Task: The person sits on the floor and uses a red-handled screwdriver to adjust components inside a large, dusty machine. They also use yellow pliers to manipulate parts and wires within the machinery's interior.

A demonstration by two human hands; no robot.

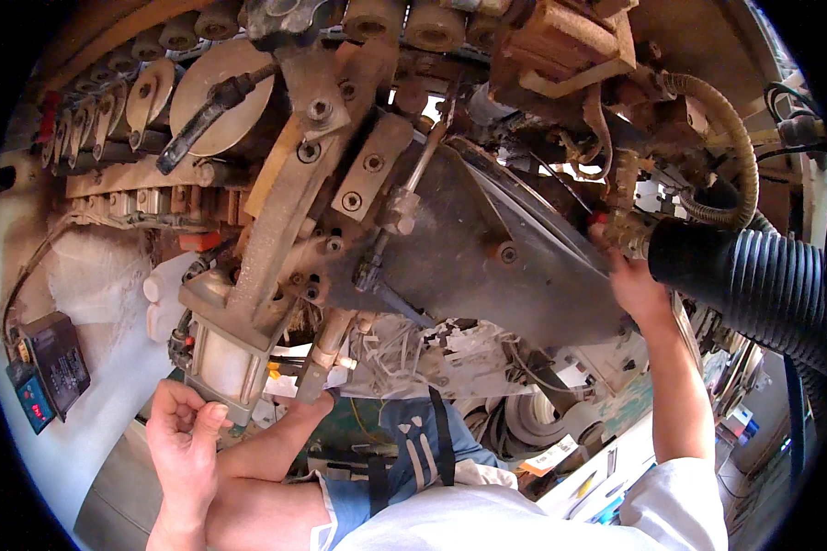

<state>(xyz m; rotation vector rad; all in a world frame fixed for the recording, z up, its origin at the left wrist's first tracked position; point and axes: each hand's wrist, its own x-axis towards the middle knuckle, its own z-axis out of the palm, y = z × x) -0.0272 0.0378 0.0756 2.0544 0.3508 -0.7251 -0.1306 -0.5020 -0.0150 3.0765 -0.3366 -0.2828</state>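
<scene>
My left hand [184, 445] is closed, thumb against bent fingers, right at the lower end plate of a pale pneumatic cylinder [227, 367]. Anything inside that pinch is too small to make out. On the other side, my right hand [636, 283] reaches up past the edge of a large dark metal plate [432, 243]. Its fingers are closed at a small red-ended piece [597, 219], from which a thin dark rod [565, 184] runs up and left. Dusty fittings [627, 230] beside the fingers hide part of the grip.
A ribbed black hose [753, 275] lies close to my right wrist. Rollers and a round disc with a black lever handle [213, 110] sit upper left. A small controller with a red display [32, 399] hangs at left. Scraps of pale strip [432, 354] lie below the plate.
</scene>
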